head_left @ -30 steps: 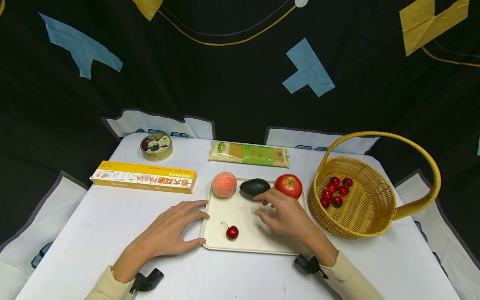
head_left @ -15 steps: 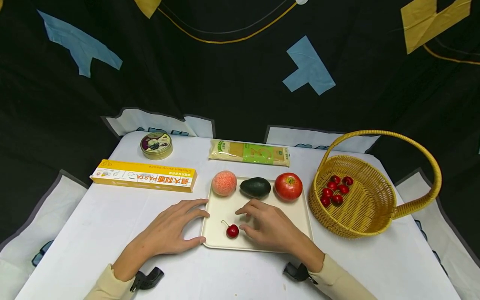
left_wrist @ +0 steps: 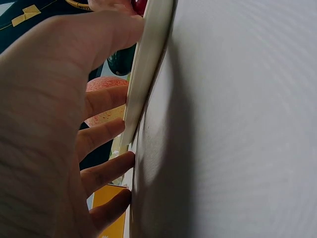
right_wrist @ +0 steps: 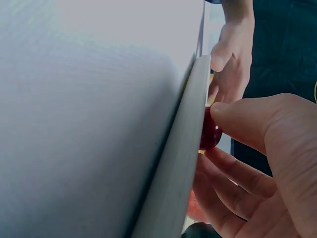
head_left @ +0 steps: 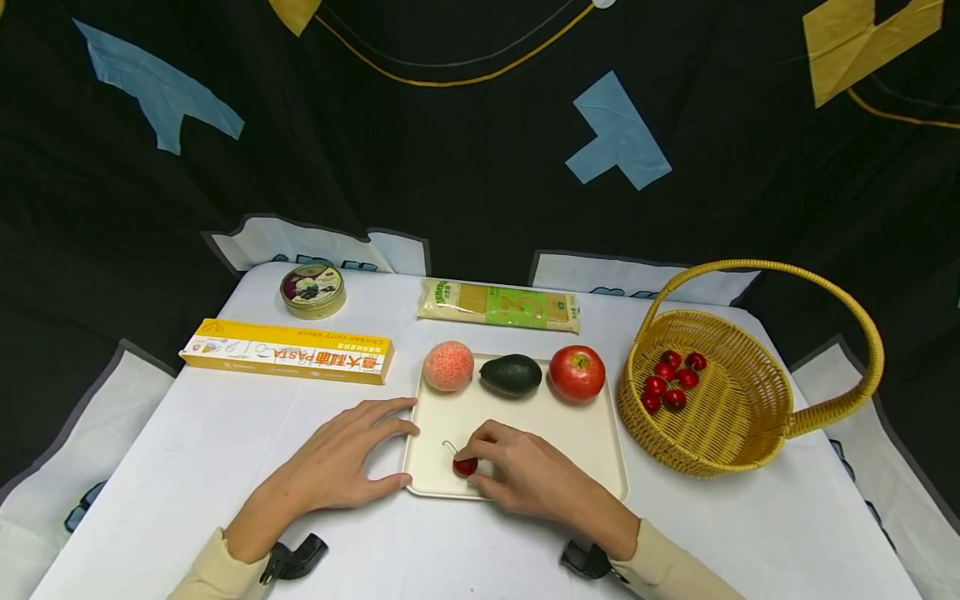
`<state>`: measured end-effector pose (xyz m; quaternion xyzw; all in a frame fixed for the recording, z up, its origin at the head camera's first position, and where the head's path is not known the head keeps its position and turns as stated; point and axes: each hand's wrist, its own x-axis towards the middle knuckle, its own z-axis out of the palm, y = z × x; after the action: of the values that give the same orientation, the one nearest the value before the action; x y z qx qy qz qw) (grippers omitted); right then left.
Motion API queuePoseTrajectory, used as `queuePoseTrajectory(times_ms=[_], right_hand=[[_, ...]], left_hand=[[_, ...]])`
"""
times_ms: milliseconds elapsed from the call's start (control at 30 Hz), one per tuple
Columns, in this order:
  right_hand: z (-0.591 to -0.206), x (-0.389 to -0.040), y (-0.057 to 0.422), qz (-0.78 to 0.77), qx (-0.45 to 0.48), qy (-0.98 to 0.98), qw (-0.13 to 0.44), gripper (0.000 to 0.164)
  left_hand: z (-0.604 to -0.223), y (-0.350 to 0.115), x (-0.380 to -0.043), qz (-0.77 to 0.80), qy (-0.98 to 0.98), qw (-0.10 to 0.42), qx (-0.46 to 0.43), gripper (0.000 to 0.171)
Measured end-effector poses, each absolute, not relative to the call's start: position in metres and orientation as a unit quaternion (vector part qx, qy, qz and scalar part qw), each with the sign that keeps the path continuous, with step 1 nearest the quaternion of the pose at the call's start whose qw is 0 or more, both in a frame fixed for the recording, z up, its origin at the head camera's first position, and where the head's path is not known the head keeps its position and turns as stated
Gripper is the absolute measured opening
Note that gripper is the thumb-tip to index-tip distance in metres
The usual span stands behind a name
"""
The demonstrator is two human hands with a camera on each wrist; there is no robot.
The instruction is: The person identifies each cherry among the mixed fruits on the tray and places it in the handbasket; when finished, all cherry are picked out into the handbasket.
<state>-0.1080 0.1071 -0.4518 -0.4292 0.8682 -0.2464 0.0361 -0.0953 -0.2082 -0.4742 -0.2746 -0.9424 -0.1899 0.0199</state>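
A single dark red cherry with a thin stem lies near the front left of a cream tray. My right hand has thumb and forefinger on either side of the cherry; in the right wrist view the cherry sits between them, close to the tray rim. My left hand rests on the table with spread fingers, its fingertips touching the tray's left rim. Along the tray's back edge sit a pinkish peach, a dark green avocado and a red apple.
A yellow wicker basket with a tall handle stands right of the tray, holding several cherries. A pasta packet lies behind the tray. A yellow pasta box and a round tin are at the back left.
My right hand has moved left and toward me, from beside the avocado to the cherry, and its thumb and forefinger have closed on it. The left hand has stayed at the tray's rim.
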Motion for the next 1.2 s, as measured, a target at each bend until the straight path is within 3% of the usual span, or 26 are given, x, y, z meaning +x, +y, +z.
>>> queuePoseTrajectory(times_ms=[400, 1200], right_hand=[[-0.455, -0.106, 0.104, -0.249, -0.434, 0.866, 0.025, 0.018], [-0.432, -0.116, 0.157, -0.276, -0.372, 0.884, -0.06, 0.025]], left_hand=[[-0.475, -0.208, -0.093, -0.193, -0.943, 0.014, -0.269, 0.054], [-0.472, -0.209, -0.096, -0.19, -0.944, 0.013, -0.271, 0.055]])
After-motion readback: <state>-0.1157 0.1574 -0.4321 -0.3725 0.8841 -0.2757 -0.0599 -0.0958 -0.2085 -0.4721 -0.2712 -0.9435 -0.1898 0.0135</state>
